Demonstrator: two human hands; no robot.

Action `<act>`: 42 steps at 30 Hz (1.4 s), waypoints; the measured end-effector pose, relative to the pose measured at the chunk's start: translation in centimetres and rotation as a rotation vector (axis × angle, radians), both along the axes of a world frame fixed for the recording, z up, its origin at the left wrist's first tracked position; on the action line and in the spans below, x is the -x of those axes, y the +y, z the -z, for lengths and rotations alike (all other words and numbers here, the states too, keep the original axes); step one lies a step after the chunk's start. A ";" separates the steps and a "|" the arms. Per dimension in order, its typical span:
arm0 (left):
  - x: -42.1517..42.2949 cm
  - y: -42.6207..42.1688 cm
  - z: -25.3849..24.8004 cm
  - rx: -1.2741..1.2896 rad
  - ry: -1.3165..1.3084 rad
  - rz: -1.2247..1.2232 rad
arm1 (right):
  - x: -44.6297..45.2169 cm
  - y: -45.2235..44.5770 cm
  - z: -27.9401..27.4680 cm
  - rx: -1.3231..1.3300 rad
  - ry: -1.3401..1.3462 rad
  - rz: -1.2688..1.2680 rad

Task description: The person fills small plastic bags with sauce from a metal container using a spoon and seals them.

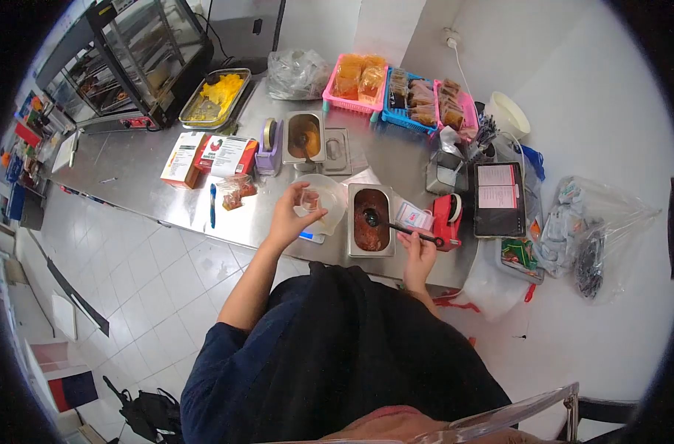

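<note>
My left hand (292, 216) holds a small clear cup (309, 199) between thumb and fingers, above a round translucent bowl (332, 194). My right hand (418, 250) grips the black handle of a ladle (411, 232). The ladle's head rests in dark red sauce (371, 229) inside a steel container (353, 244) near the counter's front edge. Farther back, a second steel container (289, 152) holds orange-yellow sauce and a dark ladle. A steel lid (338, 152) lies beside it.
Pink (350, 106) and blue (408, 124) baskets of packets stand at the back. Tape dispensers, one purple (269, 157), one red (448, 222), flank the containers. A tray of yellow food (218, 96), boxes (183, 163) and a blue pen (212, 206) lie left; a tablet (497, 218) sits right.
</note>
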State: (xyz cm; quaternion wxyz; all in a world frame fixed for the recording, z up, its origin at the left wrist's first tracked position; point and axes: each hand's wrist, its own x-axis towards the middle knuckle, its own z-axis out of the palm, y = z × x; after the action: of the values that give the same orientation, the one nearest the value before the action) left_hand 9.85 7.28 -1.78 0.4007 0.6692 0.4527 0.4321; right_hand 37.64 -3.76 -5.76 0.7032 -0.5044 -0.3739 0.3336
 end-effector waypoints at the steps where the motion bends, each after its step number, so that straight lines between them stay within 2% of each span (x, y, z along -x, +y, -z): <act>1: 0.3 0.2 0.3 0.009 -0.017 -0.003 | -0.1 0.0 0.1 0.007 -0.056 -0.027; 4: 1.5 0.4 0.7 0.028 -0.039 0.015 | -0.1 -0.3 -0.4 0.073 -0.185 -0.151; 6: 2.3 0.5 1.2 0.028 -0.061 0.037 | -0.1 -0.5 -0.1 0.119 -0.135 -0.192; 7: 2.6 0.7 2.2 0.021 -0.079 0.047 | -0.2 -0.5 0.1 0.141 -0.110 -0.216; 9: 3.3 0.8 4.1 0.025 -0.080 0.053 | -0.8 -0.7 1.0 0.136 -0.228 -0.227; 11: 4.0 0.7 5.5 0.037 -0.042 0.048 | -1.1 -0.7 0.9 0.098 -0.317 -0.232; 13: 4.6 0.1 5.2 -0.098 0.210 -0.032 | -1.1 -0.9 -0.6 0.041 -0.376 -0.229; 14: 4.9 -0.3 5.2 -0.161 0.337 -0.069 | -1.2 -0.9 -0.5 0.008 -0.373 -0.199; 16: 5.8 -0.9 5.3 -0.128 0.302 -0.101 | -1.7 -0.8 -0.2 -0.058 -0.370 -0.136; 20: 7.5 -1.4 4.1 -0.140 0.329 -0.102 | -3.2 -0.3 1.1 0.021 -0.222 -0.052; 25: 8.4 -2.4 2.0 -0.136 0.468 -0.058 | -4.0 0.9 0.2 -0.019 -0.091 -0.002; 33: 8.0 -2.0 1.1 -0.184 0.741 0.000 | -6.1 1.4 -1.5 -0.024 -0.148 0.038; 36: 7.4 -0.9 2.1 -0.380 0.939 0.021 | -6.0 1.9 -1.4 -0.043 -0.104 0.036; 37: 7.0 -0.5 2.4 -0.441 0.897 0.011 | -5.9 1.7 -1.2 -0.050 -0.066 0.032; 40: 6.7 1.2 1.4 -0.492 1.011 0.183 | -5.2 1.7 -1.0 -0.006 -0.080 0.036; 42: 6.4 1.9 0.6 -0.541 0.896 0.168 | -4.8 1.5 -1.3 0.032 -0.140 0.039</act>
State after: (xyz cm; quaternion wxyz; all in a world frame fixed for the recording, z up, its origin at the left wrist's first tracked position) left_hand 3.47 9.18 -2.42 0.0143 0.9016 0.3969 0.1717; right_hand 42.45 -2.31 -4.46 0.6737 -0.5448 -0.4068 0.2896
